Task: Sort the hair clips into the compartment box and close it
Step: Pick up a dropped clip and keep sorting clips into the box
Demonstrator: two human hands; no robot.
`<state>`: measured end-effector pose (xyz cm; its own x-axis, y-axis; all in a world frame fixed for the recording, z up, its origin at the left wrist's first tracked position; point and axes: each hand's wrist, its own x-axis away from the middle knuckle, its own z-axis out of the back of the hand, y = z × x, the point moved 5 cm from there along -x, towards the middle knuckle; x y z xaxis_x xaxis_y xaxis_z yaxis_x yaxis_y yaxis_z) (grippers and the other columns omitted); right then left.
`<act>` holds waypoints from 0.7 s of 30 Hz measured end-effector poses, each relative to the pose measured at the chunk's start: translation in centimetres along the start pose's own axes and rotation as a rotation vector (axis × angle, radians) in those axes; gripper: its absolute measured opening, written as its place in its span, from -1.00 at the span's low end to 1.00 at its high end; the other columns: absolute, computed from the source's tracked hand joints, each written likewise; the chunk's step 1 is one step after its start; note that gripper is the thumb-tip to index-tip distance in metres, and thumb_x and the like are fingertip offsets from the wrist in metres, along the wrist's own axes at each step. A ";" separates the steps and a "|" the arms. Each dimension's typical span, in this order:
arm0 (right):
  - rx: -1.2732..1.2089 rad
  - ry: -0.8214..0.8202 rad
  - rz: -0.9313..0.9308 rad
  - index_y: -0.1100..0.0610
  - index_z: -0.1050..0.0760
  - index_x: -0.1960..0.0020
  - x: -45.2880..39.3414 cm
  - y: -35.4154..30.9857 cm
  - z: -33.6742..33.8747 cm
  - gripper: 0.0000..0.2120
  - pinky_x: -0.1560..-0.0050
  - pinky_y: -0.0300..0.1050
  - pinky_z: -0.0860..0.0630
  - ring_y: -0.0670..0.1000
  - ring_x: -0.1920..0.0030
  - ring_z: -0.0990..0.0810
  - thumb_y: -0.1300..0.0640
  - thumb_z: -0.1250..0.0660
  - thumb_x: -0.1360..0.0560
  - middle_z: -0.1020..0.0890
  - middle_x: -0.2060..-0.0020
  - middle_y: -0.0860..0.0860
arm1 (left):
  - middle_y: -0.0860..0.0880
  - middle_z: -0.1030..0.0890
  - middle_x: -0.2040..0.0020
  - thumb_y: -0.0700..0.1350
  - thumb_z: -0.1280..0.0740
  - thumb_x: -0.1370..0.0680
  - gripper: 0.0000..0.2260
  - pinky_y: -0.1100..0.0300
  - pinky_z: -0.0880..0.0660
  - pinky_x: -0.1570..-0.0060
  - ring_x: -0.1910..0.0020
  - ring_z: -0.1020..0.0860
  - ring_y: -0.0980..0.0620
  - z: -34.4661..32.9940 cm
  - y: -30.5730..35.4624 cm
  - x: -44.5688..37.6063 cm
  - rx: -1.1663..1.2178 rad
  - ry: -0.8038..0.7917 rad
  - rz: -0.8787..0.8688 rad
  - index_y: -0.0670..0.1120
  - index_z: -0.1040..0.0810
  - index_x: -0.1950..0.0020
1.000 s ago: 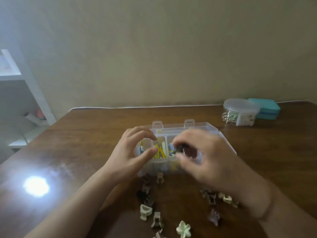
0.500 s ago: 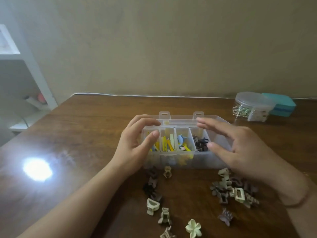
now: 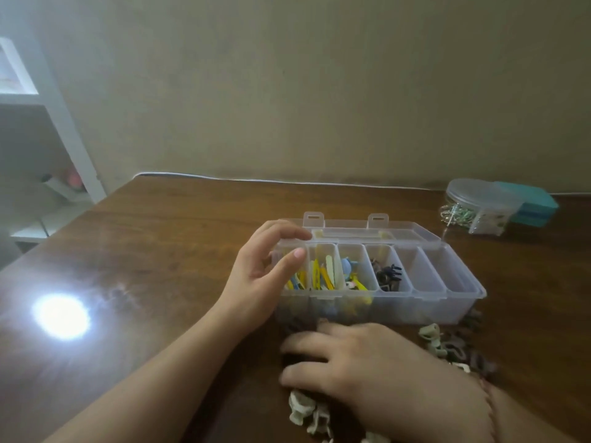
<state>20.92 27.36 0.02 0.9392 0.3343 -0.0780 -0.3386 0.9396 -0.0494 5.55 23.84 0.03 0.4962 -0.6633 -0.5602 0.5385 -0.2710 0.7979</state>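
- A person's left hand steadies the near-left corner of the clear compartment box on the wooden table, thumb and fingers curled round the end wall.
- The right hand lies low over the loose hair clips in front of the box, fingers spread and reaching leftward; whether it has pinched a clip cannot be told (the palm hides what lies under it).
- The box runs left to right, lid folded back toward the wall; coloured clips fill the left compartments, dark claw clips sit in the fourth, and the two at the right end look empty.
- More clips lie heaped to the right of the wrist, just before the box front.
- The box stands just beyond the right hand, so any clip picked up travels forward and up over the front wall; the right hand is the nearer to both heaps.
- A lidded round tub and a teal case stand well apart at far right.
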 end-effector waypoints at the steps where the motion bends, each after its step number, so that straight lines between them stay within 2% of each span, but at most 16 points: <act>1: -0.017 -0.005 -0.024 -0.11 -0.44 -0.15 0.3 0.3 0.0 -0.74 0.36 -0.07 -0.61 0.01 0.04 -0.60 0.08 -0.16 -0.49 -0.54 -0.14 -0.05 | 0.08 -0.58 -0.09 0.09 -0.28 -0.54 -0.77 0.07 -0.52 -0.08 -0.21 -0.54 -0.06 0.0 0.0 0.0 -0.002 -0.007 0.003 0.05 -0.61 -0.11; 4: 0.025 0.011 -0.047 -0.07 -0.40 -0.14 0.7 0.8 -0.1 -0.76 0.42 -0.05 -0.58 0.02 0.08 -0.57 0.10 -0.29 -0.49 -0.52 -0.02 0.00 | 0.07 -0.58 -0.10 0.08 -0.31 -0.52 -0.76 -0.07 -0.52 -0.15 -0.24 -0.52 -0.11 -0.2 0.0 0.1 -0.017 -0.035 -0.011 0.03 -0.60 -0.11; 8: 0.065 0.067 -0.067 -0.05 -0.43 -0.11 1.3 0.9 0.6 -0.80 0.50 -0.06 -0.54 0.01 0.19 -0.57 0.05 -0.28 -0.49 -0.50 0.11 -0.01 | 0.05 -0.58 -0.13 0.06 -0.33 -0.51 -0.76 -0.06 -0.45 -0.26 -0.30 -0.48 -0.12 -0.4 0.2 0.2 -0.099 -0.079 -0.054 0.03 -0.61 -0.12; 10: -0.018 0.128 -0.103 -0.06 -0.41 -0.14 2.0 1.3 1.7 -0.76 0.40 -0.07 -0.57 -0.01 0.16 -0.56 0.04 -0.29 -0.48 -0.49 0.08 -0.03 | 0.03 -0.58 -0.14 0.06 -0.33 -0.50 -0.76 -0.06 -0.43 -0.28 -0.31 -0.48 -0.13 -0.4 0.1 0.2 -0.120 -0.080 -0.059 0.02 -0.61 -0.12; 13: -0.209 0.319 -0.228 -0.18 -0.37 -0.17 3.6 3.5 4.6 -0.74 0.09 -0.16 -0.58 -0.14 0.04 -0.54 -0.03 -0.26 -0.50 -0.50 -0.03 -0.18 | 0.04 -0.58 -0.15 0.06 -0.34 -0.50 -0.78 -0.11 -0.45 -0.26 -0.31 -0.48 -0.11 -0.3 -0.1 0.3 -0.114 -0.084 -0.042 0.05 -0.62 -0.10; 15: -0.188 0.504 -0.366 -0.21 -0.42 -0.13 5.1 5.9 6.4 -0.78 0.11 -0.22 -0.53 -0.19 0.06 -0.52 -0.12 -0.22 -0.48 -0.53 0.04 -0.24 | 0.05 -0.58 -0.15 0.08 -0.33 -0.50 -0.77 -0.15 -0.46 -0.25 -0.30 -0.48 -0.10 -0.3 -0.2 0.3 -0.112 -0.090 -0.029 0.08 -0.62 -0.11; 17: -0.147 0.615 -0.508 -0.20 -0.47 -0.11 6.2 7.8 7.2 -0.80 0.16 -0.27 -0.44 -0.23 0.07 -0.48 -0.12 -0.24 -0.50 -0.53 0.10 -0.26 | 0.07 -0.58 -0.15 0.09 -0.33 -0.49 -0.77 -0.16 -0.46 -0.25 -0.30 -0.49 -0.07 -0.4 -0.2 0.3 -0.112 -0.087 -0.024 0.09 -0.61 -0.11; 19: -0.144 0.596 -0.609 -0.18 -0.49 -0.15 6.4 8.9 6.6 -0.79 0.10 -0.29 -0.37 -0.31 0.02 -0.42 -0.05 -0.27 -0.51 -0.50 0.09 -0.30 | 0.07 -0.59 -0.14 0.09 -0.33 -0.49 -0.77 -0.19 -0.46 -0.25 -0.30 -0.49 -0.07 -0.3 -0.1 0.3 -0.112 -0.081 -0.028 0.10 -0.61 -0.11; 21: -0.172 0.495 -0.690 -0.19 -0.47 -0.21 6.2 9.5 5.2 -0.74 -0.02 -0.27 -0.40 -0.32 -0.02 -0.40 -0.01 -0.28 -0.53 -0.51 0.01 -0.28 | 0.06 -0.59 -0.13 0.08 -0.33 -0.49 -0.77 -0.21 -0.47 -0.23 -0.29 -0.50 -0.08 -0.3 -0.1 0.3 -0.120 -0.078 -0.035 0.09 -0.61 -0.11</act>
<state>23.82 38.70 4.28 0.8187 -0.4141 -0.3979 0.2565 0.8835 -0.3919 5.84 23.89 -0.32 0.4236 -0.7086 -0.5643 0.6344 -0.2126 0.7432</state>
